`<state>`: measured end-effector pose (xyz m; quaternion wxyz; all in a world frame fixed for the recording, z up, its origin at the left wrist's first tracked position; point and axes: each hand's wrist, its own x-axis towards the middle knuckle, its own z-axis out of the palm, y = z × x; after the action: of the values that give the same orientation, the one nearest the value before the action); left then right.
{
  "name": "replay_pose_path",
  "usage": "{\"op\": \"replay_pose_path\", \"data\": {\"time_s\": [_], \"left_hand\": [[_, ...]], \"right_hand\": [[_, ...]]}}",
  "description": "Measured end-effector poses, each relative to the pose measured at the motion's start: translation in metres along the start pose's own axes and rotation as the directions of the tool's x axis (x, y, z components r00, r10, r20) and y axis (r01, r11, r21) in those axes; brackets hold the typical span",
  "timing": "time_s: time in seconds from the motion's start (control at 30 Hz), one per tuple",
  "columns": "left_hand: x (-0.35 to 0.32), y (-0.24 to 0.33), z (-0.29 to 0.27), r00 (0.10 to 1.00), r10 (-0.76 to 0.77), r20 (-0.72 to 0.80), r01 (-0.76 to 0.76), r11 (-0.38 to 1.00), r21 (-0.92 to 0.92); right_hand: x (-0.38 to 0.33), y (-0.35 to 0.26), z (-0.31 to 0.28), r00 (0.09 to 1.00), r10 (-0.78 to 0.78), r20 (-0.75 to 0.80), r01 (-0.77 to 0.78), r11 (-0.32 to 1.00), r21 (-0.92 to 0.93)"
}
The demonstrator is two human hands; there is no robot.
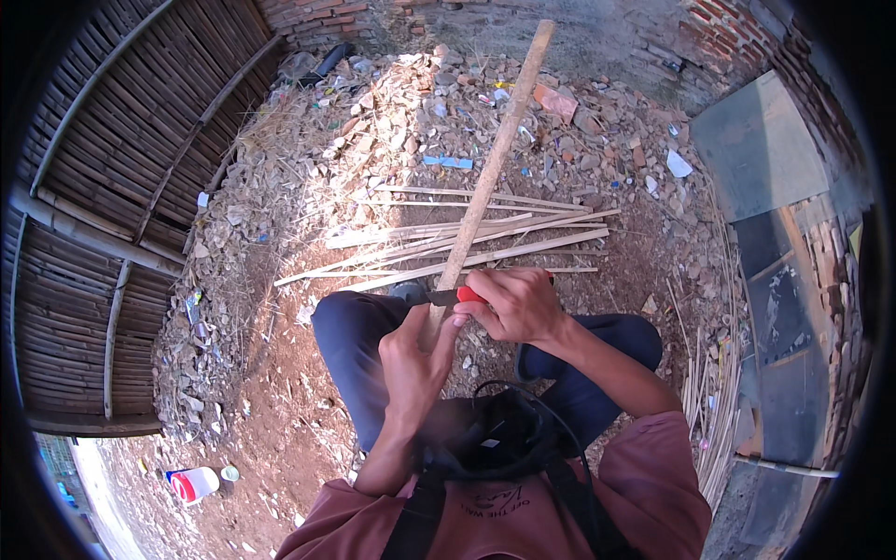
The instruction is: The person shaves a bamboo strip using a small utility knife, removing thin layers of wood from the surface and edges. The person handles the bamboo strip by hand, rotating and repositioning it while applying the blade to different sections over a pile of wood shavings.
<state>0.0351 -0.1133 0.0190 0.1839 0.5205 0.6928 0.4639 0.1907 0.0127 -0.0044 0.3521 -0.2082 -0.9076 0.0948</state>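
My right hand (516,306) is closed around the red handle of a knife (444,298). Its dark blade lies across a long wooden strip (495,154), close to the strip's near end. The strip slants away from me toward the brick wall, and looks pale brown and rough. My left hand (411,369) grips that near end, its thumb close below the blade. Beyond my hands, several thin pale split strips (392,264) lie crosswise on the ground in a loose pile. My knees are bent on both sides of the work.
Rubble and litter (392,117) cover the ground up to the brick wall (597,33). A slatted bamboo wall (103,187) stands at left. Grey panels (761,140) lean at right beside long thin sticks (714,411). A red-and-white container (194,484) lies at lower left.
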Motion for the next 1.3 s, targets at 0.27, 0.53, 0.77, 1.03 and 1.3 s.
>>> {"op": "replay_pose_path", "data": {"time_s": [0.27,0.53,0.77,1.03,1.3], "left_hand": [[0.000,0.000,-0.003,0.998,-0.063,0.012,0.064,0.997,-0.033],[0.003,0.003,-0.004,0.997,-0.076,0.019,0.076,0.996,-0.036],[0.005,0.001,-0.002,0.998,-0.059,0.005,0.059,0.996,-0.069],[0.008,0.000,-0.004,1.000,-0.004,-0.006,0.004,1.000,-0.018],[-0.020,-0.006,-0.011,0.988,-0.107,0.109,0.104,0.994,0.039]], "right_hand": [[0.000,0.001,0.003,1.000,-0.007,-0.019,0.006,1.000,-0.028],[0.003,0.005,0.004,0.999,-0.017,-0.046,0.014,0.998,-0.066],[0.005,0.007,0.003,0.998,-0.013,-0.058,0.008,0.997,-0.082],[0.009,0.008,-0.001,0.996,-0.009,-0.084,0.001,0.996,-0.091],[0.031,0.061,-0.060,0.921,0.305,-0.241,-0.355,0.912,-0.206]]}}
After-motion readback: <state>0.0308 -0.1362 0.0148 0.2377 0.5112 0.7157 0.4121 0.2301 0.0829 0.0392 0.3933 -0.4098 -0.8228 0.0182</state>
